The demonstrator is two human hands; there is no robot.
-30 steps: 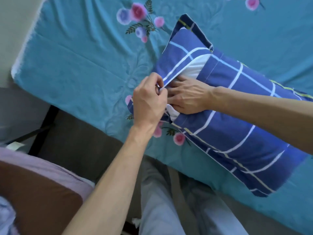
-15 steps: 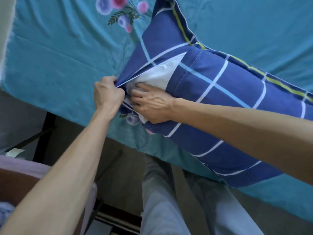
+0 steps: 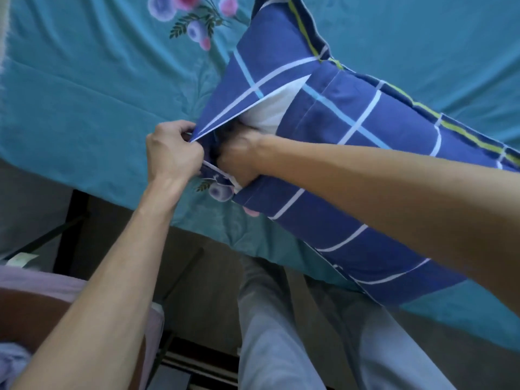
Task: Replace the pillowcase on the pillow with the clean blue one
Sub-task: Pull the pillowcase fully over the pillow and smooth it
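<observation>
The bed [image 3: 84, 94], under a teal floral sheet, fills the upper half of the view, and the pillow lies across it from the centre out toward 4 o'clock. The blue pillowcase [image 3: 365, 192], checked in white and light blue lines, already covers nearly the whole pillow, so the main part of the job looks done. What is left is the open end at the centre: a wedge of white pillow [image 3: 277, 108] still shows in the envelope opening, untucked. The left hand [image 3: 174, 153] pinches the edge of the flap and pulls it toward 9 o'clock. The right hand [image 3: 239, 161] is clenched at the mouth of the opening, its fingers hidden in the fabric; whether it grips the pillow corner or only pushes it I cannot tell.
</observation>
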